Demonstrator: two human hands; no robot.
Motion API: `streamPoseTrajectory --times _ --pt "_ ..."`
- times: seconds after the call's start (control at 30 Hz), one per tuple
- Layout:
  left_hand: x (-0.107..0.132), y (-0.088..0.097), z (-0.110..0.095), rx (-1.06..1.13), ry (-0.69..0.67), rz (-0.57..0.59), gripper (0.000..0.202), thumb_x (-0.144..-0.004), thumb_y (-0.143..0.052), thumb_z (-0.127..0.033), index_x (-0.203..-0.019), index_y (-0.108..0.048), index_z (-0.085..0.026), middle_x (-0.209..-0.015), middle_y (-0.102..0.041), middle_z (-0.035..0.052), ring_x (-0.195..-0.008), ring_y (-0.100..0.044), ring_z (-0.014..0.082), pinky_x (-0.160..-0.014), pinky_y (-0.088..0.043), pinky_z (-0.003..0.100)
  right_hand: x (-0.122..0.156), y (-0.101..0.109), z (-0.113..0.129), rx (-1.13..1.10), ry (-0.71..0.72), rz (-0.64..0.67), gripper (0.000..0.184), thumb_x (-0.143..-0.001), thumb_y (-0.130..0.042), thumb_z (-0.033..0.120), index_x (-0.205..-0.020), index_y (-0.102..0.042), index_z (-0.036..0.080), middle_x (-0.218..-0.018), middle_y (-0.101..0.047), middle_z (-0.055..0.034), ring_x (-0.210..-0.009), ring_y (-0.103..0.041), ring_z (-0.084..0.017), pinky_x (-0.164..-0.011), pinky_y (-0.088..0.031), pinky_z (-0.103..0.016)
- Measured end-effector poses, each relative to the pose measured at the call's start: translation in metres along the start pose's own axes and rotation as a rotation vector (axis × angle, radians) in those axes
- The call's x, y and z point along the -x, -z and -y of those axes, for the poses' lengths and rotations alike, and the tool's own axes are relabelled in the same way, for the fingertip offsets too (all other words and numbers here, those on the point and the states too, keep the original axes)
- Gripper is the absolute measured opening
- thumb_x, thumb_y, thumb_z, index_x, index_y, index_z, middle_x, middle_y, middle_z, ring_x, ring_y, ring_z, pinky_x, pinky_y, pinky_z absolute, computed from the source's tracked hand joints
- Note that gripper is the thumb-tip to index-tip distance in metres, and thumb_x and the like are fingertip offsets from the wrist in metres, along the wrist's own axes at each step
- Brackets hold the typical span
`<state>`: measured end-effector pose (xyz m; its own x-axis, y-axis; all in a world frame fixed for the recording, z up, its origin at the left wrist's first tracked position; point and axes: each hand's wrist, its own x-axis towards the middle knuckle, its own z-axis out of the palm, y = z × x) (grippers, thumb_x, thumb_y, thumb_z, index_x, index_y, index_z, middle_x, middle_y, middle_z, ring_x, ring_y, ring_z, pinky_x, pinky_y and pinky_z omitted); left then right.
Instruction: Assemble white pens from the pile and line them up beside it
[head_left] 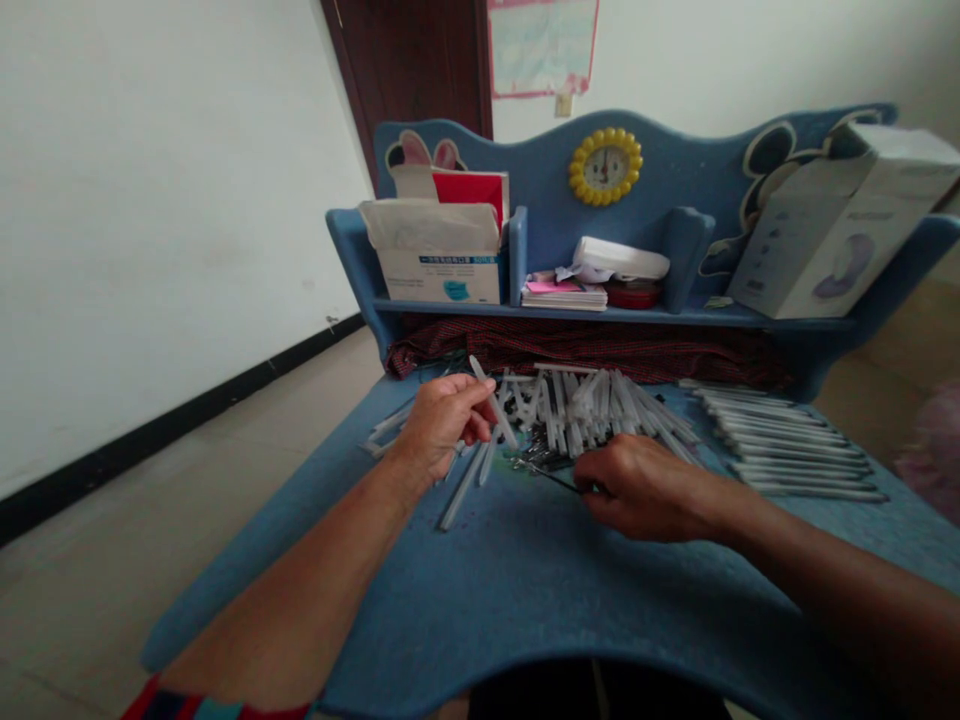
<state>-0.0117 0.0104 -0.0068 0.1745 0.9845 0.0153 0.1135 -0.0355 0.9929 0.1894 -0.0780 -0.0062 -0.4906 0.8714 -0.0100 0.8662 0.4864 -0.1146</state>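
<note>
My left hand (454, 415) pinches a whitish, translucent pen barrel (495, 402) between thumb and fingers, above the left side of a pile. My right hand (637, 485) is closed around a thin dark pen refill (555, 480) whose shiny end points left, low over the table. Behind and between my hands lies a heap of loose pen barrels (600, 400), with small black parts (551, 445) among them. A few more barrels (463, 487) lie singly below my left hand. To the right, a row of pens (787, 440) with dark ends lies side by side.
The blue table (480, 610) has a raised back shelf (652, 315) with a mask box (442, 265), stacked papers (562, 293), a white case (622, 258) and a large white box (840, 230). A yellow clock (605, 167) hangs there. Checked cloth (600, 345) lies beneath the shelf.
</note>
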Motion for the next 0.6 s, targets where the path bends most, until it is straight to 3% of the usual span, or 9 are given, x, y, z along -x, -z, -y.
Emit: streamPoseTrajectory --times 0.13,0.47,0.6 --pt "-0.001 -0.001 0.001 0.043 0.001 -0.007 0.022 -0.076 -0.06 -0.028 -0.061 -0.052 -0.014 -0.048 -0.056 -0.0004 -0.032 -0.048 0.0066 -0.032 -0.026 0.017 -0.002 0.0 0.0 -0.153 -0.044 -0.004 0.018 -0.074 -0.047 0.016 -0.066 -0.063 0.016 -0.057 -0.057 -0.0001 -0.048 -0.043 -0.007 -0.048 -0.023 -0.021" --pt "0.003 -0.009 0.005 0.041 -0.011 0.001 0.021 -0.078 -0.059 -0.026 -0.064 -0.052 -0.013 -0.054 -0.06 0.0015 -0.036 -0.054 0.0078 -0.033 -0.031 0.016 -0.007 -0.006 -0.007 -0.386 -0.088 0.021 0.014 -0.067 -0.049 0.011 -0.063 -0.062 0.014 -0.052 -0.05 0.0028 -0.05 -0.043 -0.007 -0.045 -0.026 -0.019" --pt "0.004 -0.012 0.009 0.084 0.016 0.026 0.018 -0.077 -0.061 -0.025 -0.066 -0.053 -0.012 -0.055 -0.06 0.0019 -0.038 -0.057 0.0102 -0.033 -0.034 0.016 -0.007 -0.005 -0.01 -0.613 -0.145 0.115 0.011 -0.067 -0.049 0.011 -0.06 -0.056 0.014 -0.047 -0.049 0.0035 -0.044 -0.044 -0.006 -0.041 -0.028 -0.018"
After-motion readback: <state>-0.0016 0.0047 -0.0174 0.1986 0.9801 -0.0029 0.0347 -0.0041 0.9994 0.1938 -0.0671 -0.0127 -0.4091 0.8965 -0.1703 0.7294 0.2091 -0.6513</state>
